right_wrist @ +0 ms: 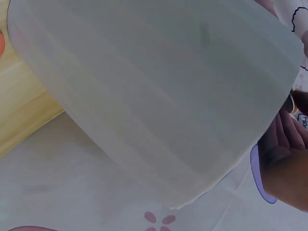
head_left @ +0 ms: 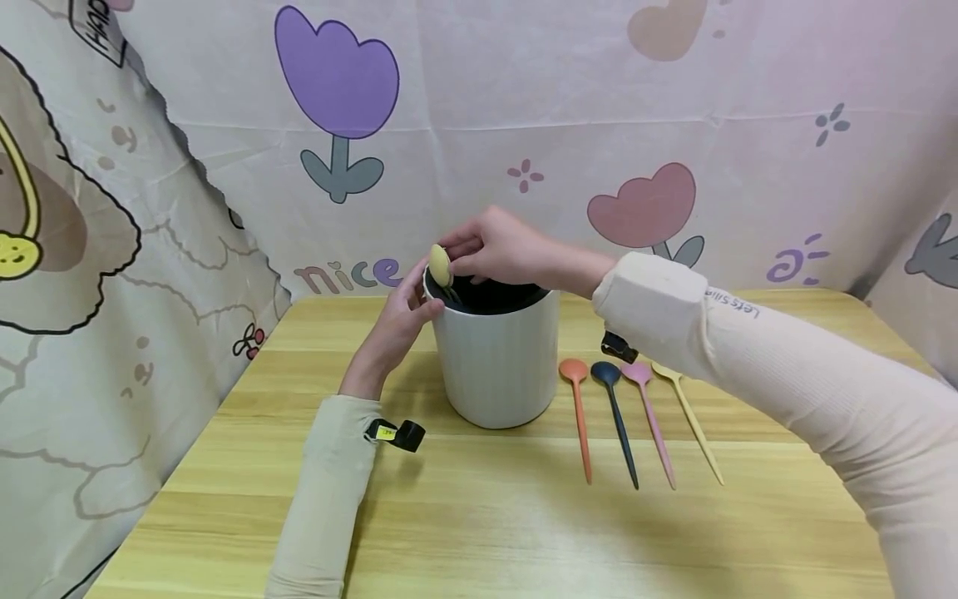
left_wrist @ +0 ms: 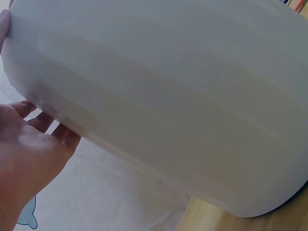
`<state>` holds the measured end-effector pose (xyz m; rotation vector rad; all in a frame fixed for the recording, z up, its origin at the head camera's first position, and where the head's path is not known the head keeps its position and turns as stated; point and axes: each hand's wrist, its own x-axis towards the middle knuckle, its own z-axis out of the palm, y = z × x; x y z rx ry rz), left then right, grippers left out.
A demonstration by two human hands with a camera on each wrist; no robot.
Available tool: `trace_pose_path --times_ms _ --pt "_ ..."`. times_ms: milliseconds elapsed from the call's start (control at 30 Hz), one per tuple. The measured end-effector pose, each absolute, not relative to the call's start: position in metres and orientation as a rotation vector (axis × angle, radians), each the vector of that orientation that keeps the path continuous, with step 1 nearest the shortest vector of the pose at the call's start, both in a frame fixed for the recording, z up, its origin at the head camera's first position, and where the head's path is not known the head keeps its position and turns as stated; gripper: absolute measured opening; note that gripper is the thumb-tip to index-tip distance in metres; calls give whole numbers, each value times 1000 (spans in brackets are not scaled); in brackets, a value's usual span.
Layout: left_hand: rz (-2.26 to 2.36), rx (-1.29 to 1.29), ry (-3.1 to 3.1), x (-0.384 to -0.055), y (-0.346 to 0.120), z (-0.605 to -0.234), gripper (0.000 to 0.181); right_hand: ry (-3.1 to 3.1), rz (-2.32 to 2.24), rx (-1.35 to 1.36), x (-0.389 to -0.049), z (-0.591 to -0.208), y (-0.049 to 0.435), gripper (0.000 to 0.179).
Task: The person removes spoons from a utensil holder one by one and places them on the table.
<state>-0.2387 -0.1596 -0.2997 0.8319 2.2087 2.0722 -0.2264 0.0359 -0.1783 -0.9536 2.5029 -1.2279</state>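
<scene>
A tall white round container (head_left: 497, 366) with a dark inside stands upright on the table. My left hand (head_left: 392, 329) grips its upper left side, thumb near the rim; in the left wrist view, the fingers (left_wrist: 45, 122) lie along its wall. Over the opening, my right hand (head_left: 509, 249) pinches a pale yellow spoon (head_left: 440, 264), its bowl up at the left part of the rim. The spoon's handle is hidden. Dark thin tines (head_left: 452, 294) show just inside the rim below the bowl. The container's wall (right_wrist: 159, 106) fills most of the right wrist view.
To the right of the container, an orange spoon (head_left: 579, 416), a dark blue spoon (head_left: 618, 420), a pink spoon (head_left: 654, 420) and a yellow spoon (head_left: 696, 423) lie in a row on the wooden table (head_left: 479, 516). A printed cloth (head_left: 479, 75) hangs behind.
</scene>
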Motion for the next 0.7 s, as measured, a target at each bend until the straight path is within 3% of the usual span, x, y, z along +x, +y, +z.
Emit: trace_pose_path --times_ms 700 --pt "2061 802 2232 -236 -160 -299 127 2545 -1302 -860 -228 -185 39 28"
